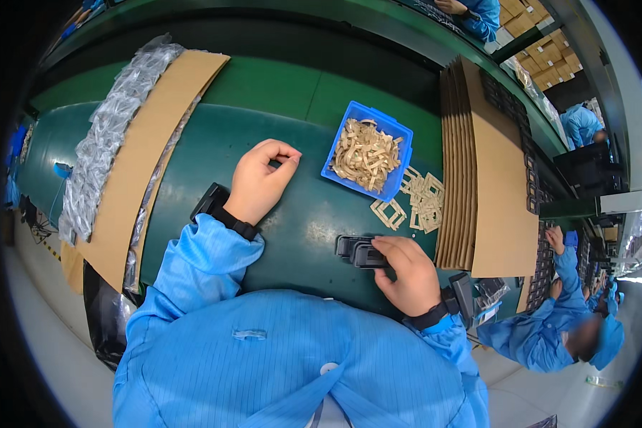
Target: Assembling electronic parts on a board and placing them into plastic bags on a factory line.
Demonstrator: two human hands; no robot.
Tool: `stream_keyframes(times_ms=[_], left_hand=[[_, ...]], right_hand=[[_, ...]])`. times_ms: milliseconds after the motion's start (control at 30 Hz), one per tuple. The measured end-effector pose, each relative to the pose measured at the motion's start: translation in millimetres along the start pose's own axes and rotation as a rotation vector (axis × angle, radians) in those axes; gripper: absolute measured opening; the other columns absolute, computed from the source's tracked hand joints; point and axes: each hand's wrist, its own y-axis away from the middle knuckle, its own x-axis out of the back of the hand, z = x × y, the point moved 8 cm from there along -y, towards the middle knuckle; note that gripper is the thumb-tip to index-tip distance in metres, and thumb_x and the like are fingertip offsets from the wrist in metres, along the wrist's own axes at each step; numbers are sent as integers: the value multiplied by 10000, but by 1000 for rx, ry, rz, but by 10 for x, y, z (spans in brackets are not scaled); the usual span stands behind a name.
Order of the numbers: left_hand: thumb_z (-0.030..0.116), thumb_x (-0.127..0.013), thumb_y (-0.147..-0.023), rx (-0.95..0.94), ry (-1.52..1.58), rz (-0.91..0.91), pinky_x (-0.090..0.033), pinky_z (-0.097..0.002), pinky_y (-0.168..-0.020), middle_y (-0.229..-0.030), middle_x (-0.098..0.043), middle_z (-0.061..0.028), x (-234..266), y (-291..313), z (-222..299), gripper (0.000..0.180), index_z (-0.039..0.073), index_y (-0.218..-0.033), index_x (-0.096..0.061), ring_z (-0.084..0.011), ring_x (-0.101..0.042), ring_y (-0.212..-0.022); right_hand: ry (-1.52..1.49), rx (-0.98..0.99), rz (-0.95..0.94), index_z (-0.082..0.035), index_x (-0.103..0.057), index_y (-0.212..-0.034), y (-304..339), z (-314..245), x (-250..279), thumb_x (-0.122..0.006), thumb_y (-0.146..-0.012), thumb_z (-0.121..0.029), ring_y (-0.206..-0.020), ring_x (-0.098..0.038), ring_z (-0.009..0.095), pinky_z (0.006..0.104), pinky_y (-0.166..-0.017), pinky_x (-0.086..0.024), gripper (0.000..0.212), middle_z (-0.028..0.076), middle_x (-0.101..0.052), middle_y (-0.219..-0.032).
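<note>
Your right hand (412, 277) is part closed at the right end of the black frames (357, 251), fingers over the far side and thumb on the side nearer you. The frames lie just left of that hand, low over the tabletop (299, 214), one overlapping the other; whether they rest on it or are lifted slightly, you cannot tell from here. Their long axis runs roughly left to right, pointing away from your right fingertips.

Your left hand (264, 178) is farther forward and well apart from those frames, so the right is clearly the nearer one. Its thumb and forefinger are drawn into a narrow pinch; whether something small is between them cannot be told.

The blue bin (367, 114) is just to the right of your left fingertips and ahead of your right hand. It is heaped with tan strips (367, 157), and the left fingertips point toward its near side. Loose tan frames (426, 207) lie in a small pile ahead of your right hand, beside the bin. Past them, to the right, stands a row of cardboard sheets (506, 214). Well left of your left hand are clear plastic bags (118, 135).
</note>
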Motion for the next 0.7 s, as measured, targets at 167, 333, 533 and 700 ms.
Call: stream_keyframes(times_ms=[167,333,533,700], left_hand=[[55,-667,-877,-3,4,-1,-481,-235,-673,-930,-644,-61,-30,20,72,86,-15,-926,-682,-120,-612,-815],[26,-662,-878,-113,15,-6,-488,-253,-725,-916,-653,-75,-49,-12,58,68,-28,-918,-676,-145,-613,-824],[28,-648,-901,-96,-28,7,-461,-236,-710,-920,-651,-40,19,-40,-18,58,-21,-929,-662,-118,-593,-825],[25,-637,-907,-53,-28,10,-450,-225,-715,-911,-643,-24,-17,-60,-65,54,-18,-931,-659,-93,-572,-814]], right_hand=[[-9,-17,-68,-28,-616,-1166,-52,16,-160,-694,-701,-4,-1110,-591,349,410,-936,-509,472,142,-621,-1199],[-45,-33,-97,-32,-601,-1185,-78,40,-213,-701,-721,-31,-1142,-574,346,416,-946,-497,475,146,-611,-1217],[-56,-124,-116,-40,-588,-1215,-79,78,-311,-706,-723,-52,-1115,-573,335,411,-944,-492,506,147,-606,-1171],[-12,-153,-160,-40,-590,-1199,19,111,-322,-689,-714,-31,-1102,-575,327,418,-931,-497,495,123,-609,-1143]])
